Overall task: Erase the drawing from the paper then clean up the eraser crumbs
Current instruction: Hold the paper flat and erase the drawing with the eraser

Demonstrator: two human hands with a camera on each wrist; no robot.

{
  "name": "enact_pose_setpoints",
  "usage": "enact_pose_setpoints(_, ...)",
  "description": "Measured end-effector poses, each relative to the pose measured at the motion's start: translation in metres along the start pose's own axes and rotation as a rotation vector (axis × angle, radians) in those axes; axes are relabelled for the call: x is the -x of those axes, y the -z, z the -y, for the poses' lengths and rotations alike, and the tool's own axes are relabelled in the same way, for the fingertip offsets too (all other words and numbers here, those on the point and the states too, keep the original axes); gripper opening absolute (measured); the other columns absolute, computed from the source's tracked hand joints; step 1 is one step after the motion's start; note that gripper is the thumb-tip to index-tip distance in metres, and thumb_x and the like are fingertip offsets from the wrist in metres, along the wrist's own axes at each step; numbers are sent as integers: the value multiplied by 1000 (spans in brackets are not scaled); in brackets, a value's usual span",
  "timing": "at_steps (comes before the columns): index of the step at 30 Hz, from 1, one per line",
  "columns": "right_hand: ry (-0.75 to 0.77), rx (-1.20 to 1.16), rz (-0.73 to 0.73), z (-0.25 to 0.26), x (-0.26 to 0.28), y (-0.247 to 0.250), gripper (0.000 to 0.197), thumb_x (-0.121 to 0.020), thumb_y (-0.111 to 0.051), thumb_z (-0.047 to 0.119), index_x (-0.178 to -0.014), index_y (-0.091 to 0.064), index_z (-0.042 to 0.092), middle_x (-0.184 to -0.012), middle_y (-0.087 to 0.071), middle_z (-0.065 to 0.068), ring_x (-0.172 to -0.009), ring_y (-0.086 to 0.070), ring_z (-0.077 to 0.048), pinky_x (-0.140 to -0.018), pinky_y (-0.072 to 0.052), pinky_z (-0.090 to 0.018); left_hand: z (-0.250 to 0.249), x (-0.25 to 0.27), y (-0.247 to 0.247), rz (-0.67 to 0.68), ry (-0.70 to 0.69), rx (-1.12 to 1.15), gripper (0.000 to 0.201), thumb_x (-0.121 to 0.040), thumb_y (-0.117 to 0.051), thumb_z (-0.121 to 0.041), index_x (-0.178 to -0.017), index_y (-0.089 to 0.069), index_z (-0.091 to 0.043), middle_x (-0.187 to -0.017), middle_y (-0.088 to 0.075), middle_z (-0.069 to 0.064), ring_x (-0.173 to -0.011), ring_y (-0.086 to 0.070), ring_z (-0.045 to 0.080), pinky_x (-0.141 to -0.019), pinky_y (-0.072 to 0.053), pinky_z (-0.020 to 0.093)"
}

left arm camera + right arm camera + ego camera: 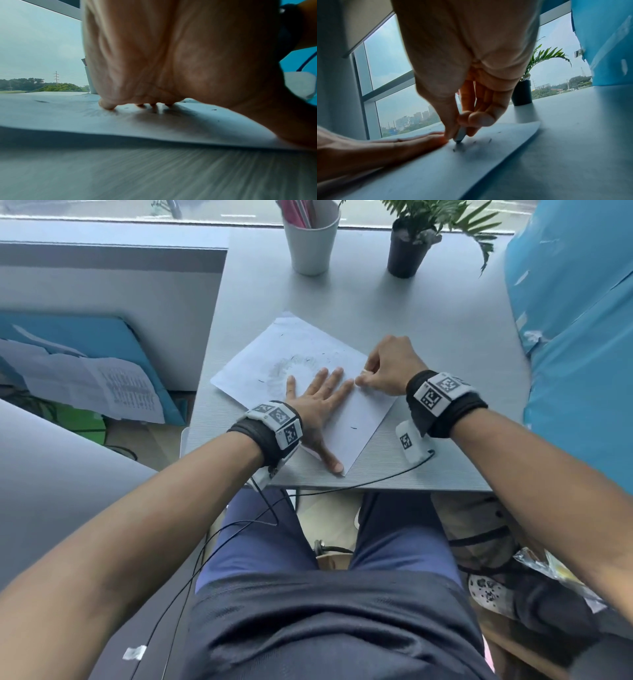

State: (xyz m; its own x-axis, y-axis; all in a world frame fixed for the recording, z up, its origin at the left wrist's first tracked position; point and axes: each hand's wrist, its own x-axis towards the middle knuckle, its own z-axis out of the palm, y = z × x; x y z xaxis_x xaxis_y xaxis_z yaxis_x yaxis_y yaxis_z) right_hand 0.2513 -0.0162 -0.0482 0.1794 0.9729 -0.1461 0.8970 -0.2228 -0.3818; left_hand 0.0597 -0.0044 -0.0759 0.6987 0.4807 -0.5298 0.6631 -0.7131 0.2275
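Note:
A white sheet of paper (346,422) lies askew on the grey table (445,344). On it is a smudged grey ring of pencil drawing (291,366), with dark eraser crumbs (353,426) scattered about. My left hand (322,405) lies flat on the sheet, fingers spread and pressing it down. At the sheet's right edge my right hand (364,376) pinches a slim pale eraser (461,134) between thumb and fingers. The eraser's dark tip touches the paper (436,169) just beside the left hand's fingertips (435,139), with crumbs (474,142) around it.
At the back of the table stand a white cup (311,244) of pink pens and a black potted plant (407,254). A blue covering (579,344) borders the right side. Black cables (359,482) hang over the table's near edge.

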Motion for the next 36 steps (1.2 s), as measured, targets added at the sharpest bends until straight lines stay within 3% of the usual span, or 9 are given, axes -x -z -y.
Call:
enact_pose_setpoints(3,-38,-16,15,-1,1,2,24,-75,-81,31,-83,-78,9,-81,-73,-5,-73,-60,-12,-70,-42,-18,6,4,11,59,-38,7,160,-45,-79,-82,-154,26,-31,-159,38,-4,-145,35,19,-110,16,71)
enact_pose_setpoints(6,-39,-26,4,2,3,0,21,-73,-81,30,-79,-77,10,-80,-74,-6,-71,-61,-13,-67,-43,-20,23,3,27,37,-88,14,141,-57,-81,-73,-158,10,-37,-165,23,-6,-151,22,16,-117,5,67)
enact_pose_setpoints(9,-28,5,-2,5,4,0,21,-74,-80,29,-78,-77,8,-77,-73,-8,-73,-65,-16,-66,-44,-21,29,-2,30,3,-53,-17,146,-48,-87,-70,-158,6,-42,-166,20,-7,-152,19,18,-119,3,64)
enact_pose_setpoints(15,-51,-34,0,6,9,1,21,-76,-78,28,-76,-75,7,-75,-72,-6,-72,-65,-17,-66,-50,-24,22,-13,38,111,32,-75,160,-40,-91,-68,-151,23,-47,-158,37,-10,-146,34,24,-110,8,76)
enact_pose_setpoints(20,99,-33,153,45,57,-26,28,-79,-75,24,-60,-60,10,-60,-52,3,-51,-45,-8,-52,-37,-20,17,-15,36,125,43,-96,164,-38,-89,-71,-149,29,-44,-154,43,-7,-142,38,26,-107,11,78)
enact_pose_setpoints(22,149,-26,243,47,62,-23,28,-79,-76,23,-60,-65,6,-55,-57,-1,-47,-47,-11,-51,-40,-24,17,-17,36,122,41,-101,167,-34,-89,-73,-149,29,-44,-154,44,-7,-141,39,27,-105,12,78)
enact_pose_setpoints(27,29,62,41,9,7,18,23,-77,-73,31,-77,-77,7,-76,-72,-9,-72,-66,-23,-70,-51,-27,20,-15,35,136,49,-101,167,-34,-91,-69,-149,28,-45,-156,41,-9,-144,37,26,-107,8,79)
enact_pose_setpoints(33,213,-10,318,54,72,-17,30,-78,-72,18,-54,-58,9,-51,-54,-3,-45,-43,-14,-47,-33,-23,18,-18,33,127,43,-113,170,-31,-88,-75,-148,32,-43,-153,46,-6,-141,41,28,-104,12,80)
enact_pose_setpoints(36,144,18,195,31,36,-3,26,-76,-73,24,-64,-70,1,-62,-67,-14,-56,-60,-24,-57,-48,-34,18,-16,35,131,47,-83,170,-32,-90,-71,-150,28,-42,-155,43,-7,-143,39,28,-106,10,80)
